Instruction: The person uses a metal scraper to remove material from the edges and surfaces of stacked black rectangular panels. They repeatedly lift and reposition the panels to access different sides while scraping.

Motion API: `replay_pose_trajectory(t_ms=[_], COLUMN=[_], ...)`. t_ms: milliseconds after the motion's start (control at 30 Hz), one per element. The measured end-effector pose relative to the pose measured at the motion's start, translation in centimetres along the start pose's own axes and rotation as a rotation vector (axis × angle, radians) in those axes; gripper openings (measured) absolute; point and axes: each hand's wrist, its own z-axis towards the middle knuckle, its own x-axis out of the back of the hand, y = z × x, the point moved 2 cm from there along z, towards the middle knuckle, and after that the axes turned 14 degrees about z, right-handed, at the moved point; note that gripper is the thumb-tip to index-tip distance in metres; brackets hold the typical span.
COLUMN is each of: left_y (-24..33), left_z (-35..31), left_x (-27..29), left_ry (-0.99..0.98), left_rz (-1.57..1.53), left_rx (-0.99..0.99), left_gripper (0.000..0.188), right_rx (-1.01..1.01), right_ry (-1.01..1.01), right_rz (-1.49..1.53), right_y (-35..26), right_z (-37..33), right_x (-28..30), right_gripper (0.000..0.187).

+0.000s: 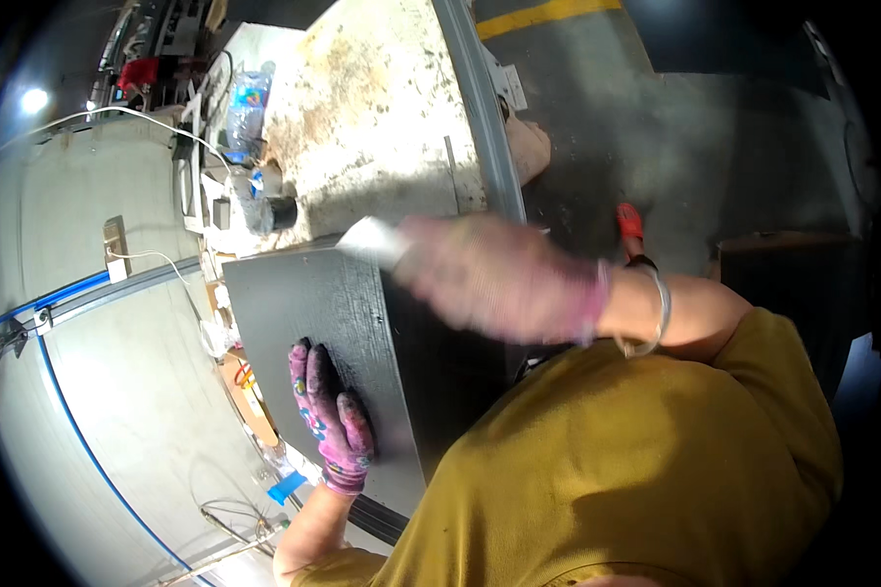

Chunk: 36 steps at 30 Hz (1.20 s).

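My left hand (333, 416), in a pink patterned glove, lies flat with fingers extended, gripping nothing, on the dark grey panel (289, 293). My right hand (504, 279) is blurred; it looks closed on a white piece (370, 238) jutting from its fingers.

The panel stretches away from my torso, its long axis running near to far. My left hand is the nearer one, touching its face; the right reaches across from the right side, white piece at the far right corner. I can't tell whether that piece touches.

Beyond the far edge lies the stained white worktop (362, 88), carrying a clear plastic bottle (247, 108).
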Motion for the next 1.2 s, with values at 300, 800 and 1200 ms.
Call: replay_pose_trajectory(t_ms=[300,800,1200], left_y=[0.4,0.2,-0.1], left_z=[-0.4,-0.1,-0.3], left_x=[0.0,0.0,-0.3], left_ry=[0.014,0.012,0.014], left_rz=[0.027,0.018,-0.014], left_rx=[0.012,0.022,0.026], left_gripper=[0.051,0.052,0.052], right_rx=[0.253,-0.291,-0.297], right_ry=[0.102,-0.005,0.001], right_rz=[0.062,1.511,1.040], right_y=[0.8,3.1,1.0], right_z=[0.6,0.0,1.0], right_x=[-0.6,0.4,-0.4], right_gripper=[0.023,0.024,0.025])
